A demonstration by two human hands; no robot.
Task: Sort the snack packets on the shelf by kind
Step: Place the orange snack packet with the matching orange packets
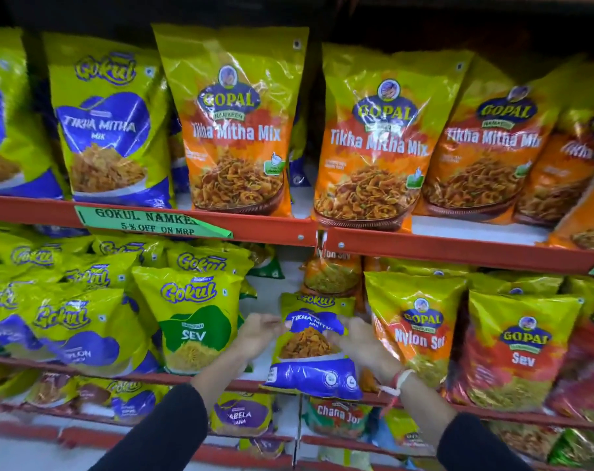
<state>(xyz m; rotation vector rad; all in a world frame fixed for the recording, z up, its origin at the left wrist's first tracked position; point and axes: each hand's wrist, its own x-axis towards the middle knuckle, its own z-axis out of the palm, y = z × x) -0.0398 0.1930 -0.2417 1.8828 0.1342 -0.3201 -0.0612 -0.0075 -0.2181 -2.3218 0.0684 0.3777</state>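
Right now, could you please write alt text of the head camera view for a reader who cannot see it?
Two hands, left hand and right hand, hold a small Gokul Tikha Mitha Mix packet before the middle shelf. Beside it stand a Gokul Sev packet and a Gopal Nylon Sev packet; larger Tikha Mitha Mix packets fill the upper shelf.

Wearing dark, almost black long sleeves on both arms, the left sleeve and the right sleeve both ending well below the wrists and leaving the forearms bare. Showing plain fabric, without any print or buttons visible. Carrying a band of red and white thread tied around the right wrist, with loose ends hanging down from it. Wearing nothing on the left hand or the right hand: no gloves showing, fingers bare.
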